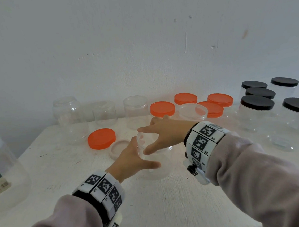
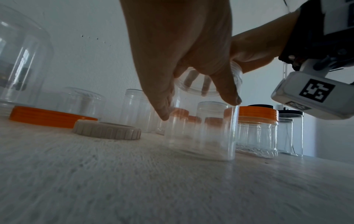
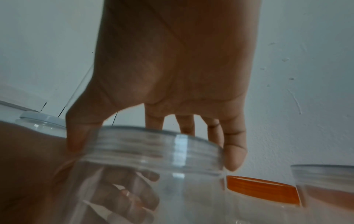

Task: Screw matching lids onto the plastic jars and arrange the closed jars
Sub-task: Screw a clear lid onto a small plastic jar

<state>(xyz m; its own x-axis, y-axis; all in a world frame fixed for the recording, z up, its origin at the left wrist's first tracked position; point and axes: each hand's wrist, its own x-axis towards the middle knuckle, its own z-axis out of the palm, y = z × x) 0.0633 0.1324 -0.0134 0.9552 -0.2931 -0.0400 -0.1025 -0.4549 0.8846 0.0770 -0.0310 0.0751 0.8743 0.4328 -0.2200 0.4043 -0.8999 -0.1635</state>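
Observation:
A clear plastic jar (image 1: 157,170) stands upright on the white table (image 1: 153,212) in the middle of the head view. My left hand (image 1: 141,155) grips its body from the left, with the thumb on the near side; its fingers (image 3: 134,189) show curled through the wall. From above, my right hand (image 1: 158,136) holds a clear lid (image 1: 164,149) on the jar's mouth, thumb and fingers spread round the rim. In the right wrist view the lid (image 3: 153,148) looks slightly tilted. The left wrist view shows the jar (image 2: 201,136) under both hands.
A loose orange lid (image 1: 101,139) and a beige lid (image 1: 119,148) lie just left of the jar. Open clear jars (image 1: 136,112) and orange-lidded jars (image 1: 162,108) line the back. Black-lidded jars (image 1: 257,103) stand at the right, and a large jar (image 1: 3,167) at the left edge.

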